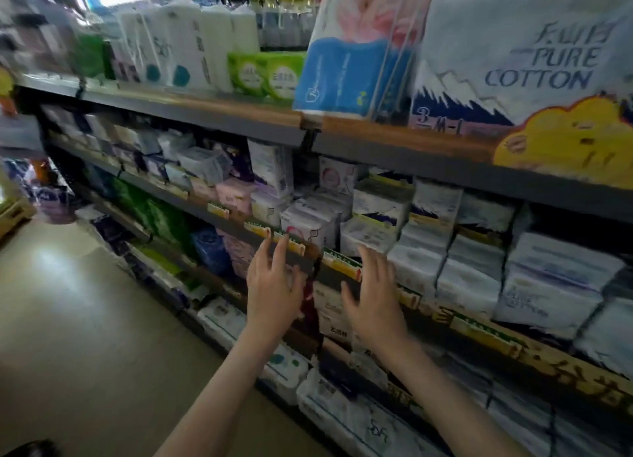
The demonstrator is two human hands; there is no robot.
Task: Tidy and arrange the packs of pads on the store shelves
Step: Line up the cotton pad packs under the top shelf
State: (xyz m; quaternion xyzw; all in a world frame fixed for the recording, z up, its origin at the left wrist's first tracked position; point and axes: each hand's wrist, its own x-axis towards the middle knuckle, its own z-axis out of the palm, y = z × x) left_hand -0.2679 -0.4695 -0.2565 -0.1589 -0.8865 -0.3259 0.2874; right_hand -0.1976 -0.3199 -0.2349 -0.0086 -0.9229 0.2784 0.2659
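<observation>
Left hand (274, 285) and right hand (375, 299) hovered at the shelf rail (334, 277), fingers (265, 251) spread, holding nothing — packs of pads (308, 218) stacked just behind it. A careless shove could topple them over the rail.

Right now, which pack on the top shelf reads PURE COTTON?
The large white pack at the far right, with a snow-capped mountain; the blue-and-pink pack beside it lacks that lettering.

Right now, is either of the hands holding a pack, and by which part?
Nothing is held. The left hand and right hand are both open, fingers spread, in front of the shelf edge.
</observation>
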